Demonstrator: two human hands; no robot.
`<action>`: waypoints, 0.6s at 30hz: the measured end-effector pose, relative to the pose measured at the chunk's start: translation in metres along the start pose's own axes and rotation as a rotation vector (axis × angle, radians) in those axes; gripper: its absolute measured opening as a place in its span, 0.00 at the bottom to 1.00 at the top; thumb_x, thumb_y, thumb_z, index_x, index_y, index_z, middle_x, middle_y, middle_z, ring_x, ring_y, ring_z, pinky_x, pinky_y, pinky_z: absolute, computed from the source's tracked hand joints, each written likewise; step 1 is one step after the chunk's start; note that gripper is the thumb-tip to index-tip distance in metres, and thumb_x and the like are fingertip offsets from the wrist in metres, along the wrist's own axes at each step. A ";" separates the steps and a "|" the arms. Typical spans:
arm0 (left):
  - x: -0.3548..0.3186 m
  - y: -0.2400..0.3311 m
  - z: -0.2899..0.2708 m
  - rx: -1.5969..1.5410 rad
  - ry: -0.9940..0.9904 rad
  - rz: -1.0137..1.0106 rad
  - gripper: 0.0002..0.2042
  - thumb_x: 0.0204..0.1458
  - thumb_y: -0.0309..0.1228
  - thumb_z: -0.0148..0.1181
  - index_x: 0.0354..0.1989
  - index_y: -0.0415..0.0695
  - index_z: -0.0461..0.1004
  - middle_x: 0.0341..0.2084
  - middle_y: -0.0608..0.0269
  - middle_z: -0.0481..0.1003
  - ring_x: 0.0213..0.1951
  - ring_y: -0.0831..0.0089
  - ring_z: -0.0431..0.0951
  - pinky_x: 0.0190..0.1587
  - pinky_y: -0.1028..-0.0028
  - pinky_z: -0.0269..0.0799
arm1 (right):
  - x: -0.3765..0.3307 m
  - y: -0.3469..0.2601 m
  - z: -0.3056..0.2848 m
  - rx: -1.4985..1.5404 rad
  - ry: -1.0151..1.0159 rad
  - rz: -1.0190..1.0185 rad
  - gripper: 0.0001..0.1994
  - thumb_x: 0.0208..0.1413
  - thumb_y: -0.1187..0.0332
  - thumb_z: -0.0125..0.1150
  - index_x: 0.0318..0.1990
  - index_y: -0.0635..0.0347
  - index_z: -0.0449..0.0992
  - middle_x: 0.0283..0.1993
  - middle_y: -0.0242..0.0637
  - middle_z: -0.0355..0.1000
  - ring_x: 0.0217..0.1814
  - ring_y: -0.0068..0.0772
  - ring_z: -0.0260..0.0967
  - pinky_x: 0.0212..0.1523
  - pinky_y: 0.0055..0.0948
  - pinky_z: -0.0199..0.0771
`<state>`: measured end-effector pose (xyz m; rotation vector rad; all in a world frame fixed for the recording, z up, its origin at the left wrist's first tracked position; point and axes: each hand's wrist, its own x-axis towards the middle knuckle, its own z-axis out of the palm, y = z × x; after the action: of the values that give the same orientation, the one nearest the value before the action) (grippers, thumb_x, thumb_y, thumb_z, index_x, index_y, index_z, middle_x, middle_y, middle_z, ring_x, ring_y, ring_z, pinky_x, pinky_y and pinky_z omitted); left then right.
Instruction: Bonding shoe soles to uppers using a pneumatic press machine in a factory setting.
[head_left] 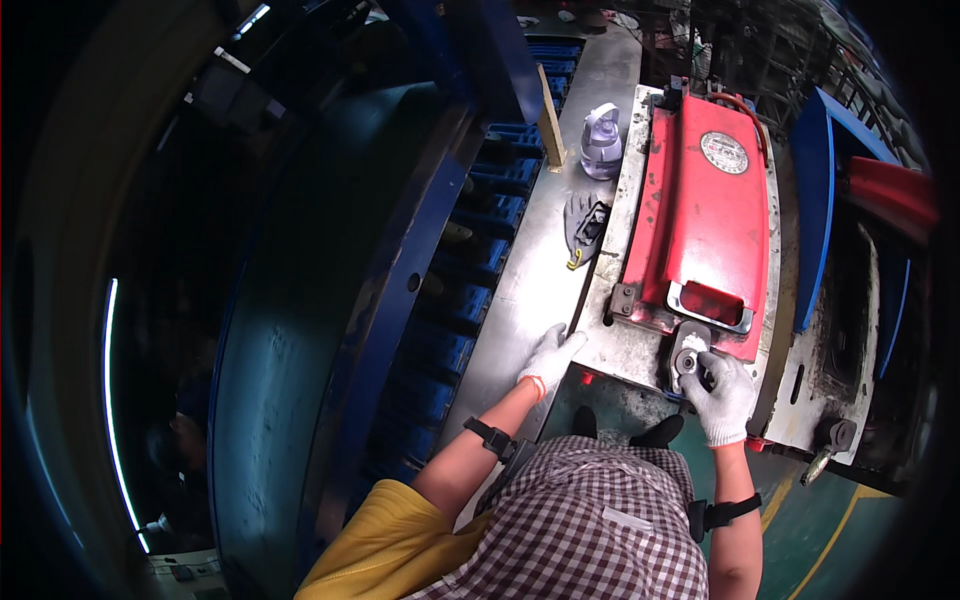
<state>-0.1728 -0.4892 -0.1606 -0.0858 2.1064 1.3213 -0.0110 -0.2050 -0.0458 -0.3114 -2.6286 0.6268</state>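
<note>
**Gloved hands at the red machine**

The person is standing over a red machine cover (705, 215) that is lying in a grey metal frame (630, 345). Both hands are wearing white gloves.

The right hand (722, 392) is resting at the near end of the red cover, just below its rectangular handle slot (712, 303). Its fingers are curled together around a round metal knob (688, 360); the grip is clamped on that knob, which is sitting in a small bracket touching the near edge of the cover.

The left hand (550, 358) is lying flat, fingers spread apart and holding nothing, on the steel desk (560, 215) just left of the frame's near corner.

Further along the desk, left of the red cover, a grey glove (582, 222) is lying with a small black clip on it. Beyond that, near the cover's far left corner, a clear spray bottle (601, 140) is standing upright, with a wooden stick (551, 125) leaning just beside it.
</note>
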 end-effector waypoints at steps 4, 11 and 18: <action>-0.002 -0.004 0.004 -0.036 0.000 0.027 0.47 0.64 0.55 0.62 0.77 0.28 0.54 0.71 0.33 0.67 0.72 0.50 0.69 0.74 0.61 0.63 | 0.000 0.000 0.000 -0.004 0.011 -0.037 0.17 0.44 0.64 0.79 0.42 0.58 0.84 0.34 0.41 0.78 0.37 0.45 0.77 0.41 0.43 0.77; -0.029 -0.045 -0.003 0.196 0.140 0.044 0.39 0.66 0.58 0.56 0.75 0.39 0.62 0.68 0.39 0.71 0.69 0.46 0.72 0.72 0.57 0.65 | -0.004 0.006 0.003 0.003 -0.062 0.062 0.17 0.47 0.63 0.79 0.44 0.58 0.84 0.39 0.42 0.81 0.42 0.48 0.80 0.46 0.43 0.79; -0.095 -0.176 -0.101 0.691 0.855 -0.078 0.29 0.61 0.49 0.63 0.66 0.45 0.74 0.64 0.46 0.75 0.66 0.48 0.73 0.68 0.53 0.69 | -0.008 0.014 0.010 0.014 -0.138 0.124 0.19 0.53 0.63 0.77 0.52 0.58 0.85 0.43 0.40 0.81 0.42 0.39 0.78 0.47 0.38 0.78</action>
<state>-0.0801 -0.6856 -0.2179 -0.4985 3.1159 0.4461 -0.0066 -0.1990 -0.0632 -0.4451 -2.7513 0.7311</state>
